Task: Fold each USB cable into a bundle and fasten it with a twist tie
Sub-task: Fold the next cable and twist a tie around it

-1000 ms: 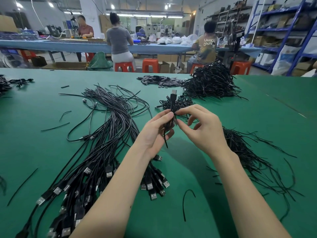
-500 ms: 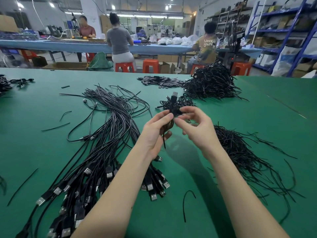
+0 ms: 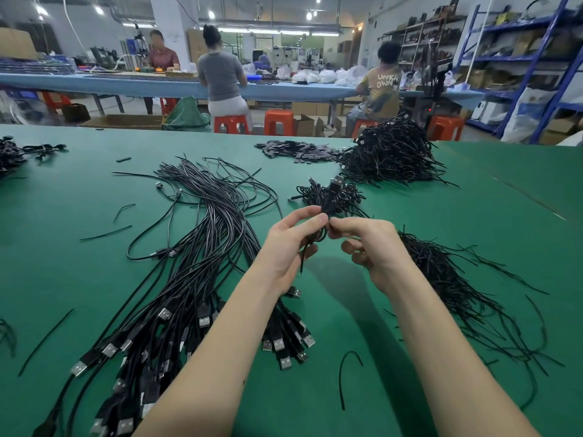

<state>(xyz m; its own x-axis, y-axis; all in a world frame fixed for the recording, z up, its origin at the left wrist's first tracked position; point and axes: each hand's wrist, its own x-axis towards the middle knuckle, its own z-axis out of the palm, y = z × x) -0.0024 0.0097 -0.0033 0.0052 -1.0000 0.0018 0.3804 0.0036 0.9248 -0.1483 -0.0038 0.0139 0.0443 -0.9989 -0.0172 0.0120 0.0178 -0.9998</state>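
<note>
Over the middle of the green table (image 3: pixel 473 222), you hold one folded cable (image 3: pixel 328 203) upright between both hands, its plug end pointing to 12 o'clock. Your left hand (image 3: pixel 288 247) curls round the bundle from 9 o'clock, thumb and forefinger closed on it, and a loose black end hangs down past the palm toward 6 o'clock. Your right hand (image 3: pixel 370 247) meets it from 3 o'clock, thumb and forefinger tips pinched tight at the middle of the bundle, where the tie (image 3: pixel 303 258) should be; the other fingers are curled under. Whether the thin strand hanging down is the tie or the cable's tail, you cannot tell from here.

Compared with a second ago, your right hand has turned: its fingers were then spread over the bundle, and now they are drawn in to a narrow pinch. Both hands sit slightly closer together, and the bundle stands where it did.

At 9 o'clock from your hands lies the sheaf of unfolded cables (image 3: pixel 202 247), plugs fanned toward 7 o'clock. At 3 to 4 o'clock lies the heap of ties (image 3: pixel 441 279). Just beyond your hands at 12 o'clock sits a small pile of tied bundles (image 3: pixel 347 197), and further at 1 o'clock a large pile (image 3: pixel 391 152). One stray tie (image 3: pixel 344 373) lies at 6 o'clock.
</note>
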